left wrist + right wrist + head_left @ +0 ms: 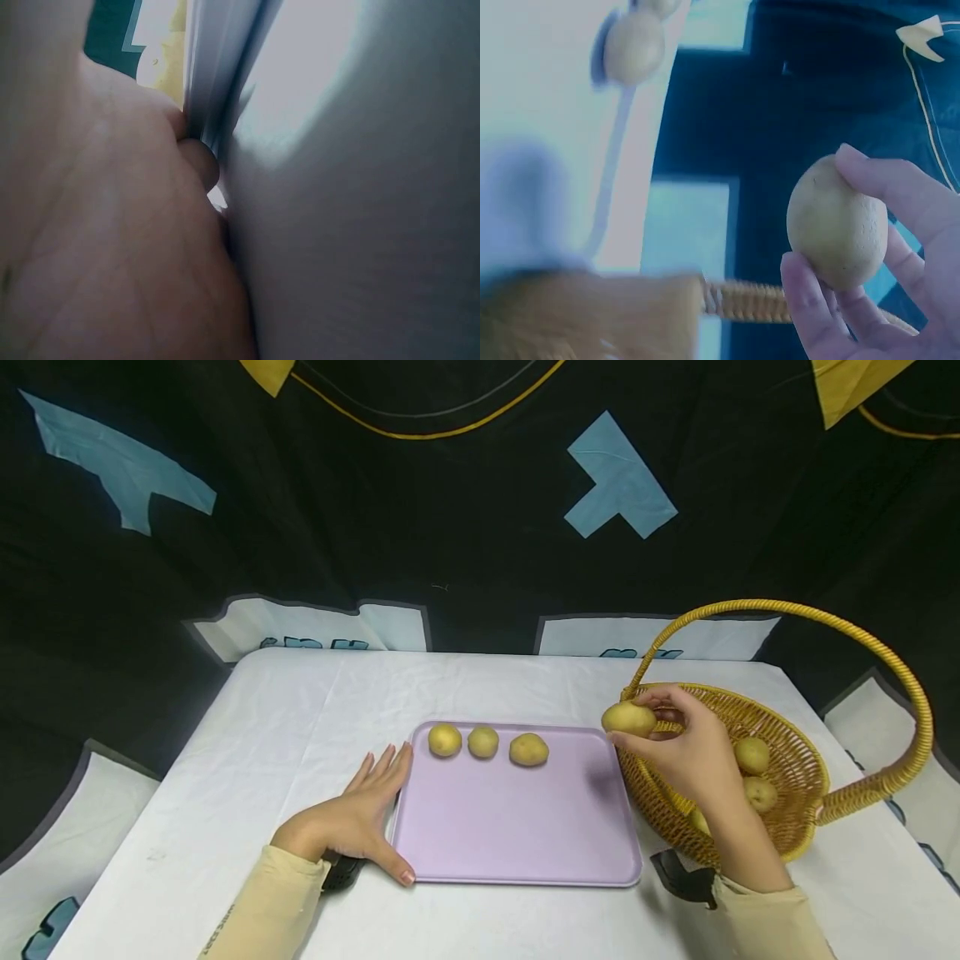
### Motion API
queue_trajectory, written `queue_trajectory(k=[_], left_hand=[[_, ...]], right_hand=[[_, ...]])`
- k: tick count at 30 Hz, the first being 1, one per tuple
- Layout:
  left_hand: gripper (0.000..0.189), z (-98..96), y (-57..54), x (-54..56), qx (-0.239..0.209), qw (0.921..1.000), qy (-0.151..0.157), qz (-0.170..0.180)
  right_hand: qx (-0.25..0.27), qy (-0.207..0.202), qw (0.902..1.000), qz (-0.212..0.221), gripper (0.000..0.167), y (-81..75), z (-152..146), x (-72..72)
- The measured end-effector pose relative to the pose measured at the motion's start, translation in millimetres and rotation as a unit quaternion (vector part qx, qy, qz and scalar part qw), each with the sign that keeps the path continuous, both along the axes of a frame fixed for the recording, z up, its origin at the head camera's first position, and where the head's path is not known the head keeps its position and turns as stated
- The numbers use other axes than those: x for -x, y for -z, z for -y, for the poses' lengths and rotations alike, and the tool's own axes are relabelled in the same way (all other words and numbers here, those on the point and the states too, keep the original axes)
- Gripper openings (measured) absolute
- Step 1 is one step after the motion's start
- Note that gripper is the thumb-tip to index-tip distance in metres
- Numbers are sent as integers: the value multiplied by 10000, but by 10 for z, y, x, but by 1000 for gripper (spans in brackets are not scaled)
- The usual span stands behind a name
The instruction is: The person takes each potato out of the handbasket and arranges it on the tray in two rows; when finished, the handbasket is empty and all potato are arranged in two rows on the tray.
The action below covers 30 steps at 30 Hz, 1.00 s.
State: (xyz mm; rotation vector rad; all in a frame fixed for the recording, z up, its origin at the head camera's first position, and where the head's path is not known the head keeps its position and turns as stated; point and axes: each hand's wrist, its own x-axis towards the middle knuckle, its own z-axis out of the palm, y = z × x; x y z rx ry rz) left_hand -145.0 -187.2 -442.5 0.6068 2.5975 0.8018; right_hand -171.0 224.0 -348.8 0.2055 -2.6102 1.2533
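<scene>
Right hand [686,743] pinches a potato [627,719] at the left rim of the wicker basket [791,747].
Left hand [358,818], fingers spread, touches the lilac tray [517,827] at its left edge; three potatoes [483,742] line the far edge, tray floor stretching nearward.

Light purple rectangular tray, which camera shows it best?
The head view: the light purple rectangular tray shows nearly whole, the left hand at its edge. The left wrist view shows only a strip of its side; the right wrist view, a pale part under round yellowish potatoes.
</scene>
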Motion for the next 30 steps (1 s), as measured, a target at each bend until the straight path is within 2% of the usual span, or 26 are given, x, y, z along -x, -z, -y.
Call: queue_trajectory(k=[8,13,22,30], left_hand=[[165,18,18,-7,10,10000,0,0],[165,8,11,-7,13,10000,10,17],[165,12,6,-3,49,10000,11,29],[165,-4,-17,7,55,10000,-4,40]], right_hand=[[847,-91,9960,264,50,294,341,43],[981,-178,9944,354,48,432,446,71],[494,-148,9980,354,48,662,549,148],[22,4,9992,411,46,749,567,176]])
